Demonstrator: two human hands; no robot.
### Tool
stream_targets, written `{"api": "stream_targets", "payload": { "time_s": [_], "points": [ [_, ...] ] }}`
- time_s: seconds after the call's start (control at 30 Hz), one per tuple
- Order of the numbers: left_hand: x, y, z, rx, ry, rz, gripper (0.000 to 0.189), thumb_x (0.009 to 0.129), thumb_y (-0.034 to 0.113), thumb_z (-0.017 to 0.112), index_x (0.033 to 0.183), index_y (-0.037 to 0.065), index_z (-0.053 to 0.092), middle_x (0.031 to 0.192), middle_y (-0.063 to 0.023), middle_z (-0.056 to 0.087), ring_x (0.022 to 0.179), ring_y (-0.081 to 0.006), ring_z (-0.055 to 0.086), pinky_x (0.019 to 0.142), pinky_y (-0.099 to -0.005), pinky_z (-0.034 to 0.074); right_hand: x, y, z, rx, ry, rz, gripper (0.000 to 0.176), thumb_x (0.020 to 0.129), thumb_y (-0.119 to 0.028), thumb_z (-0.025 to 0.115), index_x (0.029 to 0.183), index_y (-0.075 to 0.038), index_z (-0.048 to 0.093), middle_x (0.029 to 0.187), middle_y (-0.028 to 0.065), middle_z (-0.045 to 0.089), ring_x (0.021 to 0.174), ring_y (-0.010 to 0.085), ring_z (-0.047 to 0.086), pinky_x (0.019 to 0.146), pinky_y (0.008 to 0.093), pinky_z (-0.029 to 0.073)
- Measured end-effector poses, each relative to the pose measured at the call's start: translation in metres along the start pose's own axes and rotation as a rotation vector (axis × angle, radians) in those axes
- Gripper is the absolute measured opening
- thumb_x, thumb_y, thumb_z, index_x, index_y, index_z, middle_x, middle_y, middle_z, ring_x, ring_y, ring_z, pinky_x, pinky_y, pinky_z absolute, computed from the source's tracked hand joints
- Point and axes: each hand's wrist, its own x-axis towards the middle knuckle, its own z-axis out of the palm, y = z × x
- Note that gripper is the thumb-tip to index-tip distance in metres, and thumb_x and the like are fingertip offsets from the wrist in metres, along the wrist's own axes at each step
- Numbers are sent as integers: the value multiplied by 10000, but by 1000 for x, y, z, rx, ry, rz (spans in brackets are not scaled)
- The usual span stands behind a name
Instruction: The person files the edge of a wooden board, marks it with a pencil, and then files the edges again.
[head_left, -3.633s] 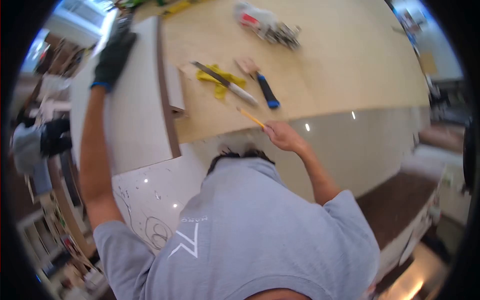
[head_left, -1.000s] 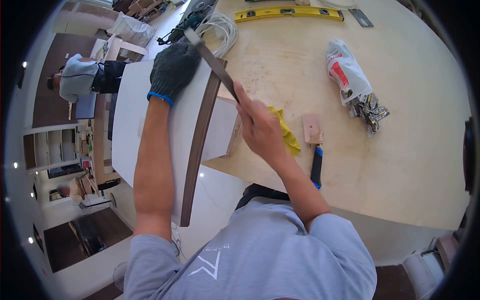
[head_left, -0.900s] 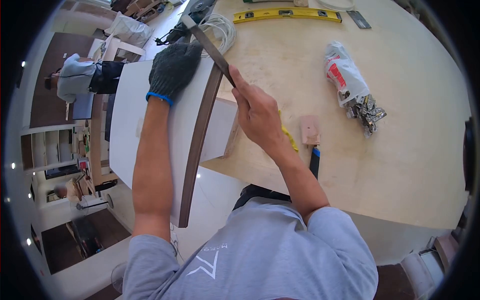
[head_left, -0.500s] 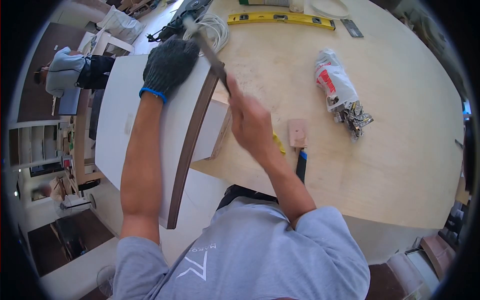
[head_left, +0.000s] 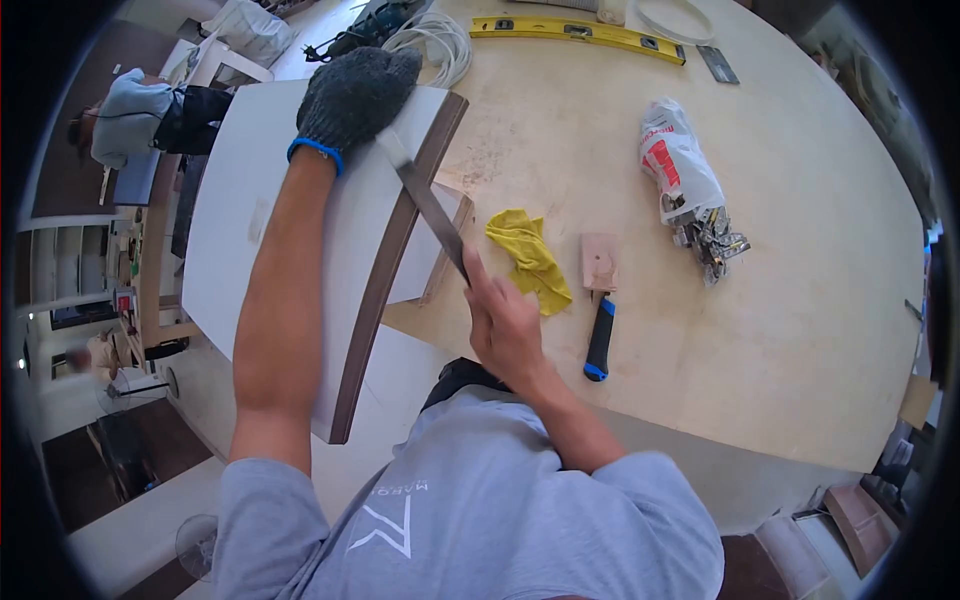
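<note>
My right hand [head_left: 507, 325] is closed around one end of a long flat metal file [head_left: 436, 220]. The file slants up and left across the brown edge strip [head_left: 385, 250] of a white panel [head_left: 270, 250], its pale far end beside my left hand. My left hand [head_left: 360, 97], in a dark knitted glove with a blue cuff, grips the panel at its far edge; its fingertips are hidden. Right of my right hand lie a crumpled yellow cloth [head_left: 532, 262], a pinkish block [head_left: 599, 262] and a blue-and-black tool handle [head_left: 599, 340].
A plastic bag [head_left: 680, 165] of metal hinges lies on the wooden table [head_left: 800, 300]. At the back are a yellow spirit level [head_left: 580, 35], a coiled white cable [head_left: 445, 50] and a power tool [head_left: 370, 35]. Another person [head_left: 145, 120] bends over at the left.
My right hand has moved down and the file has drawn back, its far end now lower, over the panel. The yellow cloth and tool handle have come into fuller view.
</note>
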Motion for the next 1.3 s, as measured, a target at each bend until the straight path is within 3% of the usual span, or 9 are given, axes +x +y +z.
{"api": "stream_targets", "payload": {
  "time_s": [0.1, 0.13, 0.23, 0.43, 0.63, 1.03, 1.13, 1.23, 1.3],
  "points": [
    [-7, -9, 9, -159, 292, 233, 217, 924, 166, 508, 1102, 129, 626, 908, -165, 665, 795, -364, 639, 682, -465, 524, 23, 4, 5, 43, 124, -55, 567, 899, -23, 596, 1442, -130, 472, 614, 103, 438, 500, 233, 460, 489, 365, 396],
    [-4, -9, 15, -42, 96, 36, 216, 922, 162, 504, 1103, 128, 615, 874, -163, 657, 795, -359, 644, 688, -467, 527, 49, 8, 6, 50, 172, -105, 574, 907, -25, 588, 1453, -137, 454, 621, 111, 441, 512, 249, 468, 501, 372, 397],
    [-1, 2, -5, 48, 104, 106, 228, 924, 162, 500, 1123, 134, 609, 854, -159, 648, 786, -357, 645, 682, -468, 528, 103, 13, -3, 20, 187, -82, 584, 912, -30, 589, 1463, -151, 439, 626, 118, 448, 523, 253, 474, 506, 374, 399],
    [-2, 7, -4, 84, 31, 22, 213, 926, 169, 501, 1110, 129, 602, 857, -162, 652, 767, -355, 648, 666, -471, 534, 25, 14, -6, 9, 105, -37, 590, 915, -43, 592, 1468, -163, 426, 627, 128, 484, 537, 291, 505, 505, 395, 406],
    [-4, -4, 8, 62, 181, 160, 201, 904, 147, 521, 1079, 109, 612, 875, -135, 649, 782, -328, 649, 651, -481, 535, 109, 14, -8, -70, 181, -122, 583, 922, -55, 581, 1473, -137, 410, 623, 132, 498, 532, 294, 514, 507, 402, 412],
    [3, 16, -22, 133, -171, -40, 185, 904, 152, 492, 1011, 74, 620, 1043, -148, 663, 860, -350, 659, 711, -474, 544, 80, 9, -6, -28, 144, -62, 571, 915, -39, 587, 1457, -132, 437, 641, 144, 504, 538, 292, 524, 516, 401, 425],
    [-2, 13, -8, 16, 173, -3, 149, 885, 218, 515, 919, 126, 627, 835, -145, 674, 802, -355, 661, 626, -506, 525, 64, 8, -8, -16, 130, -67, 581, 918, -43, 585, 1467, -133, 417, 635, 147, 493, 533, 300, 517, 513, 411, 419],
    [-1, 10, -7, 78, 11, 23, 206, 904, 152, 498, 1048, 72, 621, 1107, -171, 653, 871, -344, 657, 727, -473, 544, 97, 7, -6, 46, 160, -41, 538, 917, 1, 581, 1432, -102, 466, 643, 177, 430, 537, 283, 421, 547, 352, 403],
    [-2, 10, -10, 60, 44, 27, 187, 898, 173, 503, 1025, 89, 612, 1029, -158, 654, 849, -347, 654, 698, -486, 534, 123, 4, -8, 39, 164, -72, 545, 921, 3, 574, 1441, -106, 454, 645, 185, 439, 538, 292, 431, 549, 357, 403]
  ]
}}
